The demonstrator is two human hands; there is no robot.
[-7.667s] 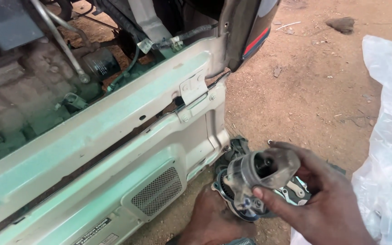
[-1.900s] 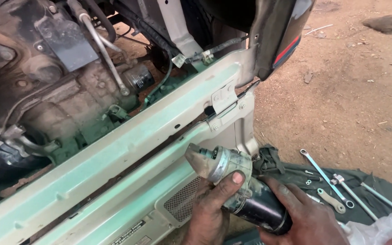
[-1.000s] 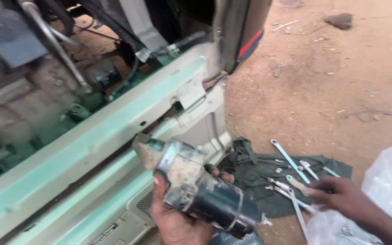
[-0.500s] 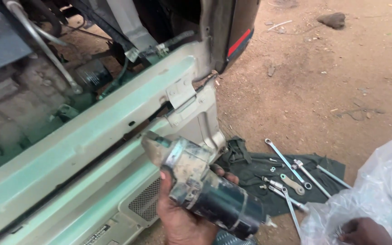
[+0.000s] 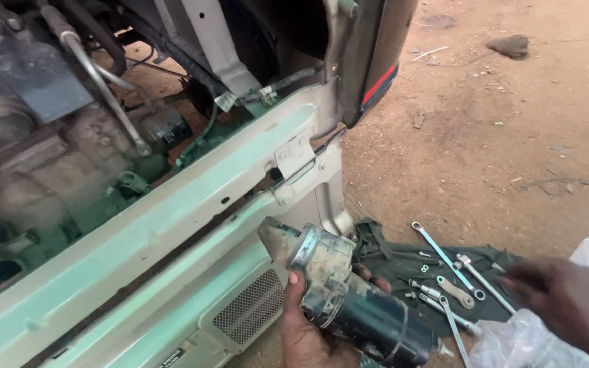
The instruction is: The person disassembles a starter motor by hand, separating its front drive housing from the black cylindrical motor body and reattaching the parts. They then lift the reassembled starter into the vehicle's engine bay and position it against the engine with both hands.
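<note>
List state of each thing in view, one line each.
starter motor: held off the ground, tilted, nose toward the truck.
left hand: grip closed around the starter motor.
right hand: blurred, open, over the plastic bag, holding nothing.
wrenches: lying loose on the dark cloth.
dark cloth: spread flat on the dirt.
engine bay: open, parts exposed.

Open-air vehicle repair yard, bare dirt ground (image 5: 499, 136), exposed engine bay (image 5: 56, 150), wrenches (image 5: 448, 262) on cloth (image 5: 390, 262)
</note>
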